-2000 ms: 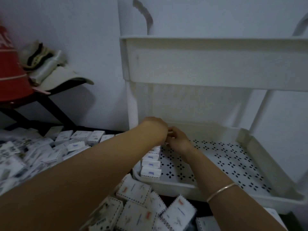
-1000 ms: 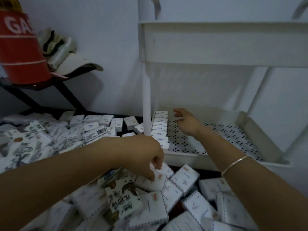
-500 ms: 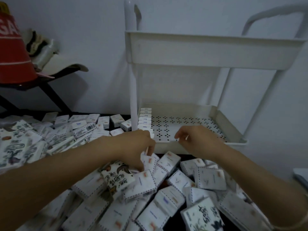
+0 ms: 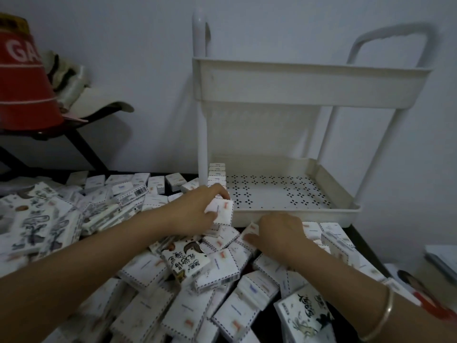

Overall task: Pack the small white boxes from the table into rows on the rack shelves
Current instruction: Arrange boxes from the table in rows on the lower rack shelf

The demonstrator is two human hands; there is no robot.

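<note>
While the left hand (image 4: pixel 195 209) pinches one box (image 4: pixel 221 211) between thumb and fingers, that box is held clear of the pile (image 4: pixel 173 293), just before the front left corner of the lower shelf (image 4: pixel 321 216) of the rack (image 4: pixel 309 82); the right hand (image 4: pixel 280 235) lies curled on the pile, thumb against a second box (image 4: pixel 250 230); whether it grips cannot be told; a row (image 4: pixel 217 173) of boxes stands along the shelf's left wall; a bangle (image 4: pixel 387 313) circles the right wrist.
</note>
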